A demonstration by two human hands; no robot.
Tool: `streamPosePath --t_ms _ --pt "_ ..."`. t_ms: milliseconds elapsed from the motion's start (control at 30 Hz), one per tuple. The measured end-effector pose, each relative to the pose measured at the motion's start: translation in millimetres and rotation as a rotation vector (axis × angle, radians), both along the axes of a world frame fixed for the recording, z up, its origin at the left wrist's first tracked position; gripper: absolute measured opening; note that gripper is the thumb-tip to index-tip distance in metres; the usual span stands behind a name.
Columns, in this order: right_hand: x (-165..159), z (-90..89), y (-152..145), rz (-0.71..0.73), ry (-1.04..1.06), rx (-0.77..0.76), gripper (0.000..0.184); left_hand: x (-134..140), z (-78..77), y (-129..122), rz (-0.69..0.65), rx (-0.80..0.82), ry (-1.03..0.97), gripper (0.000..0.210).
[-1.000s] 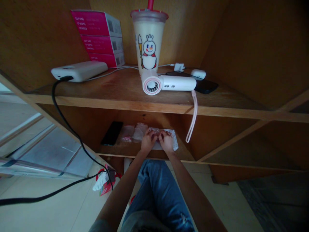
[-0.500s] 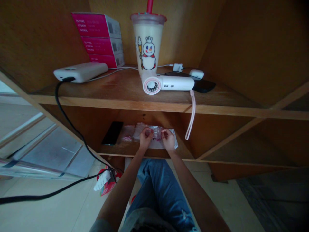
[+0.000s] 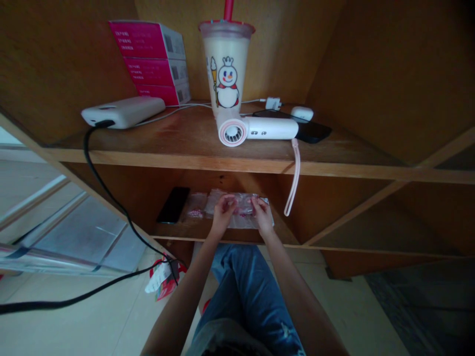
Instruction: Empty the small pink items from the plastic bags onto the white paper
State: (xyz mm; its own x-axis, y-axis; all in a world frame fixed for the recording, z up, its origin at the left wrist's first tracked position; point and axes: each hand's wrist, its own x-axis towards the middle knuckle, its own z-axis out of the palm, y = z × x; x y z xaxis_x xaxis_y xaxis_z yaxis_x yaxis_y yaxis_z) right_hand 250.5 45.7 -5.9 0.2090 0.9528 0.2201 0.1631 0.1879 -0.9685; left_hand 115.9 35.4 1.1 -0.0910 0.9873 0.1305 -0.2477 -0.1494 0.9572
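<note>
**Thin bag pinched at both ends, loose pieces inside**

On the lower wooden shelf (image 3: 193,231), the left hand (image 3: 221,213) and the right hand (image 3: 262,215) each pinch one end of a small clear plastic bag with pink bits inside (image 3: 243,204), holding it just above the shelf board. Both hands are closed on the film; the fingertips are too small to read more exactly.

The film looks slippery and thin. A hard pull apart could tear it or pop it open, scattering the pieces over the shelf edge onto the floor. More clear plastic packets (image 3: 196,205) lie just beside the left hand, and a flat black phone (image 3: 172,204) rests near them; a careless sweep could shove either off. Overhead, the pink wrist strap (image 3: 294,178) of the white handheld fan (image 3: 260,129) dangles near the right hand and could snag.
</note>
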Motion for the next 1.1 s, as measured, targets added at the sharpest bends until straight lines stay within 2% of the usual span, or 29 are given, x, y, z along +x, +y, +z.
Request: streamPosePath --t_ms 100,200,267,367,567,700,833,1100 --pt "-7.3 0.3 -3.2 0.021 0.372 -0.181 0.038 -6.1 7.0 -7.4 0.051 -0.032 -0.106 0.036" --pt "-14.4 0.1 -5.6 0.085 0.683 -0.256 0.036 -11.1 11.5 -14.5 0.071 -0.055 -0.177 0.033" --pt "-19.0 -0.7 -6.1 0.148 0.844 -0.284 0.034 -12.6 12.9 -18.3 0.075 -0.056 -0.185 0.029" --pt "-25.5 -1.8 -5.5 0.242 0.987 -0.326 0.032 -12.9 14.3 -22.8 0.107 -0.022 -0.085 0.026" --pt "-33.4 4.1 -4.5 0.302 1.105 -0.356 0.026 -14.1 20.5 -29.4 0.166 0.099 0.176 0.029" --pt "-34.7 6.6 -5.3 0.306 1.123 -0.366 0.025 -12.9 22.3 -31.6 0.172 0.142 0.199 0.027" --pt "-35.3 1.3 -5.7 0.285 1.149 -0.354 0.021 -10.2 23.3 -30.9 0.170 0.134 0.150 0.026" --pt "-35.3 -6.7 -4.8 0.260 1.178 -0.351 0.021 -11.7 29.2 -30.1 0.203 0.177 0.412 0.022"
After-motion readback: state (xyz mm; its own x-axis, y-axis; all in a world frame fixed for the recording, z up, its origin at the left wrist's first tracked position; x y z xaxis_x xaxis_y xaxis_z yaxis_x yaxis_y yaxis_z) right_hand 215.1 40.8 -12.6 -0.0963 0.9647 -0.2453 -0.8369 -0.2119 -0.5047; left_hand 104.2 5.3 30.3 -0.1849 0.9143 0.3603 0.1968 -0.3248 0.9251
